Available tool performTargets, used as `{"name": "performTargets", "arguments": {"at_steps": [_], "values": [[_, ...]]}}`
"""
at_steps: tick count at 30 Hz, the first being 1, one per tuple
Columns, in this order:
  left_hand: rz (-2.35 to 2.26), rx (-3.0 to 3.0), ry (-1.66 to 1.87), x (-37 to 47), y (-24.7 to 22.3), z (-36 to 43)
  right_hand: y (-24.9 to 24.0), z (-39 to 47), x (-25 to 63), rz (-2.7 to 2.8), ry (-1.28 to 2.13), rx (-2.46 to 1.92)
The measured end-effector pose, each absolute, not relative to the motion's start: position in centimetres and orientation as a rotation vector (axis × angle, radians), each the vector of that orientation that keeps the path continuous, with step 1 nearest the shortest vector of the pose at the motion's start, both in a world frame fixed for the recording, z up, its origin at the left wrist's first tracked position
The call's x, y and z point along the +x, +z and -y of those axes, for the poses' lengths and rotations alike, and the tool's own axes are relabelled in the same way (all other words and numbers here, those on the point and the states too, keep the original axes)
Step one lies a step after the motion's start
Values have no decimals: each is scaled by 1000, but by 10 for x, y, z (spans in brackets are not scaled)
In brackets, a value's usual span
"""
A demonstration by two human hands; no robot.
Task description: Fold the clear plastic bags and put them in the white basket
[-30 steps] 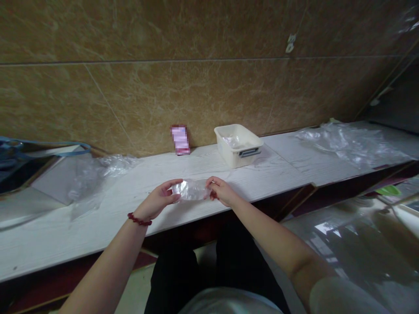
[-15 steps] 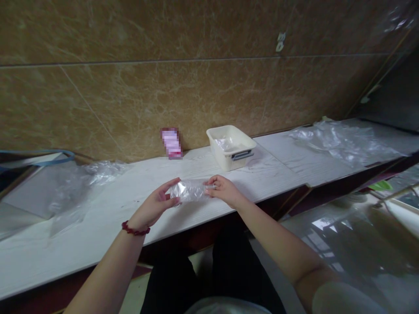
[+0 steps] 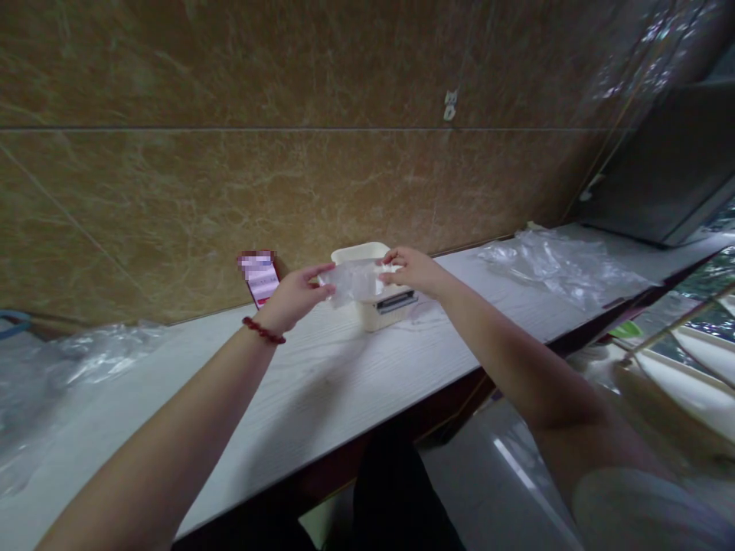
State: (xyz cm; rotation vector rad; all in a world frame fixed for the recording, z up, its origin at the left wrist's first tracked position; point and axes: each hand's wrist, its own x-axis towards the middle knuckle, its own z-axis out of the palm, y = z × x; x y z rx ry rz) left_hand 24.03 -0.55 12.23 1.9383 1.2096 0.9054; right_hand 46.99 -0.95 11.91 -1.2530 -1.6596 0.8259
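A small clear plastic packet is stretched between my two hands, in front of and partly over the white bin. My left hand pinches its left end between thumb and fingers; a red beaded bracelet circles that wrist. The right end is pinched by my right hand, close to the bin's rim. The packet hides most of the bin's opening. A grey handle shows on the bin's near side.
A phone leans against the brown marbled wall, left of the bin. Crumpled clear plastic lies at the left of the white counter, and more plastic sheeting lies at the right. A dark box-shaped object stands beyond it.
Both hands have lifted the packet forward and up, from above the counter to the front of the bin. The camera view has turned to the right.
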Motion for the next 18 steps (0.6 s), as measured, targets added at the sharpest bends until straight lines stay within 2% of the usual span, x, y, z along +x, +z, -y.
{"name": "performTargets", "arguments": {"at_steps": [3,7,18], "values": [[-1407,2232,811,269,139,-37,134,-33,490,1757,635,-1416],[-1450,2514,574,296,144,-84,132,-72,504,1801,561,-1585],[-1670,2829,-139,327,109,-149,104,-142,489,2215,54,-1861]]}}
